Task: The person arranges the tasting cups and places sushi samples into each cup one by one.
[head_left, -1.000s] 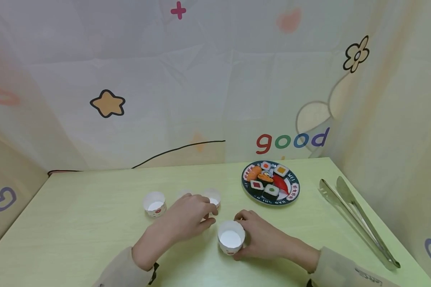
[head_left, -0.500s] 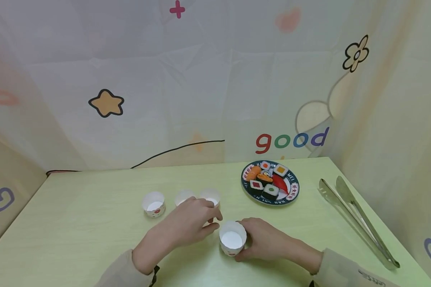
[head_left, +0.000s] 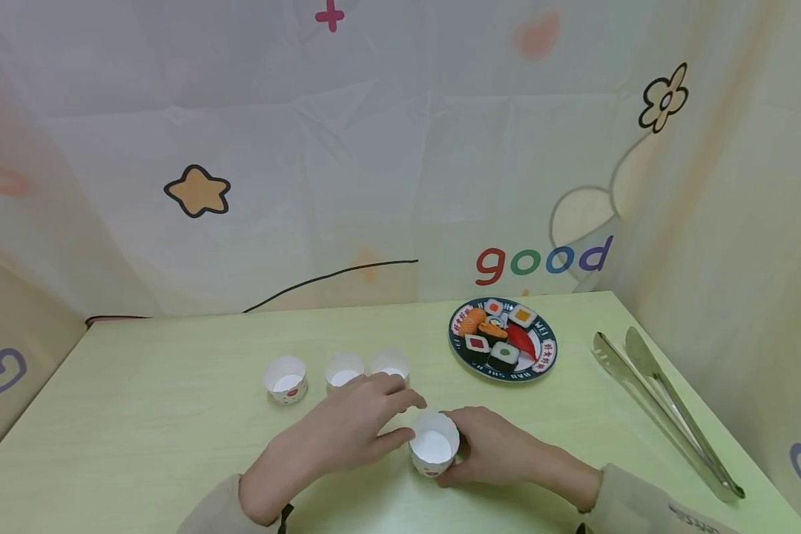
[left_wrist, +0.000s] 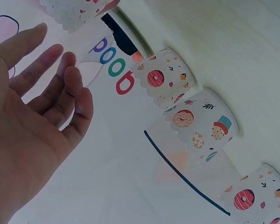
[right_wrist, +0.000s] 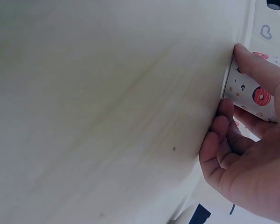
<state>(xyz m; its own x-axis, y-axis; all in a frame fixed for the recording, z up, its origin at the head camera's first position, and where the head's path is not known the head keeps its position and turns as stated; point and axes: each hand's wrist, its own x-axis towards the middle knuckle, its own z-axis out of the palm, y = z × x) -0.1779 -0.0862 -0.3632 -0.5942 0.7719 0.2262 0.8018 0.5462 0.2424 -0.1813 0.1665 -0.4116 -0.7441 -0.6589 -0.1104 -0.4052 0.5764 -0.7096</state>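
Observation:
My right hand [head_left: 494, 449] grips a white paper baking cup [head_left: 434, 449] from its right side, thumb in front and fingers behind. The right wrist view shows the printed donut wall of this cup [right_wrist: 245, 91] between thumb and fingers, low at the tabletop. My left hand [head_left: 354, 430] hovers just left of the same cup, thumb and forefinger apart at its rim. Seen in the left wrist view, the left hand [left_wrist: 46, 102] has loosely bent fingers and an empty palm. Three more paper cups [head_left: 285, 382] stand in a row behind it, two partly hidden by the hand.
A round dark-blue-rimmed plate [head_left: 542, 363] bearing several sushi pieces sits at the back right. Long metal tongs [head_left: 674, 419] lie along the right side of the table [head_left: 140, 445]. A printed curtain [head_left: 374, 185] borders the table behind and at both sides.
My left hand has moved right and slightly nearer, away from the row and up to the held cup, uncovering the middle cup of the row. My right hand and its cup have shifted slightly right.

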